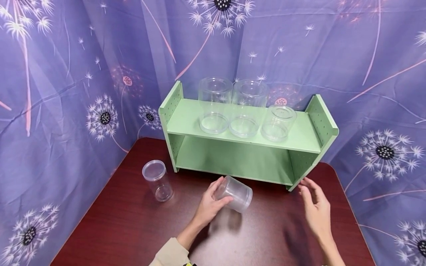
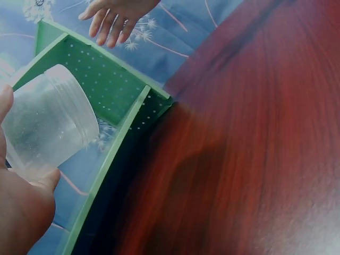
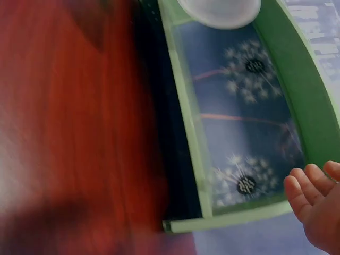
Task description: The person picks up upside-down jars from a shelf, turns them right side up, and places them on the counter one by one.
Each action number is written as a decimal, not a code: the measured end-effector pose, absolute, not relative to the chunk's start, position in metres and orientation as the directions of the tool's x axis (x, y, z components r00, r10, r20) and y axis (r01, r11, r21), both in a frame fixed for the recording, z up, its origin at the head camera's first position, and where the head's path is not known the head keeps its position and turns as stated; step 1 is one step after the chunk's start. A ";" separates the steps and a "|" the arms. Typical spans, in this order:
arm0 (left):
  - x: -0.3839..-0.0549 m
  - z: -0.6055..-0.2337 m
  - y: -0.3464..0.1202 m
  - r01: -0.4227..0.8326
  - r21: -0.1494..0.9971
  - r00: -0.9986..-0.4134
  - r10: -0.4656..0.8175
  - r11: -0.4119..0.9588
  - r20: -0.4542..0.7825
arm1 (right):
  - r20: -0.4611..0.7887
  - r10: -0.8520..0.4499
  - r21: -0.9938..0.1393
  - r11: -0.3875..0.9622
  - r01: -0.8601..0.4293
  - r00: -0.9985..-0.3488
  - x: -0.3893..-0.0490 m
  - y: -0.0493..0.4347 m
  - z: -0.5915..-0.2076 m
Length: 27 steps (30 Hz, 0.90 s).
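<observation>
A clear plastic jar [image 1: 234, 194] is tilted above the table in front of the green shelf [image 1: 239, 157], its ridged rim end toward the right. My left hand [image 1: 209, 205] grips it at the other end, with the thumb on the near side; the left wrist view also shows the jar [image 2: 50, 122] between thumb and fingers. Off to the right, my right hand [image 1: 316, 208] holds nothing. Its fingers are spread and loosely bent near the shelf's right end. The right wrist view shows those loose fingers [image 3: 300, 196] and a pale round part of a jar [image 3: 223, 10].
Two tall clear jars [image 1: 214, 105] and a shorter clear jar [image 1: 277, 123] stand on the upper shelf board [image 1: 301, 131]. On the left of the dark red table [image 1: 116, 221] stands another clear jar [image 1: 158, 181]. Purple dandelion-print cloth [image 1: 126, 44] hangs behind and at both sides.
</observation>
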<state>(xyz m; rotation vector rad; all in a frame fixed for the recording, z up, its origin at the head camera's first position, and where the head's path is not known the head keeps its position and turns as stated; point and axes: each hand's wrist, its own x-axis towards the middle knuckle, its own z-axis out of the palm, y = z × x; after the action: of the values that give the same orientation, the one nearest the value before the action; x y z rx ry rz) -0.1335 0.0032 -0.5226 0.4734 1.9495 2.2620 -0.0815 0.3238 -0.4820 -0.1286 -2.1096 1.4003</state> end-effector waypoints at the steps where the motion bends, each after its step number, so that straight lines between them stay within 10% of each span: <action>1: -0.134 -0.524 0.005 0.101 0.979 -0.945 0.291 -0.178 0.151 | 0.421 0.375 -0.867 0.434 -0.245 -0.826 -0.080 0.320 -0.484; 27: -0.125 -0.527 0.032 -0.047 0.908 -0.931 0.348 -0.417 0.112 | 0.430 -0.075 -0.833 0.351 -0.428 -0.900 -0.066 0.248 -0.525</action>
<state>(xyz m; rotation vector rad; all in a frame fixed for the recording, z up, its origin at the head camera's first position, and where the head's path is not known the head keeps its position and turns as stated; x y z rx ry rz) -0.1248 0.0315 -0.5265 0.4183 1.5395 2.4248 -0.0659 0.2480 -0.5249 0.4448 -2.3012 1.5645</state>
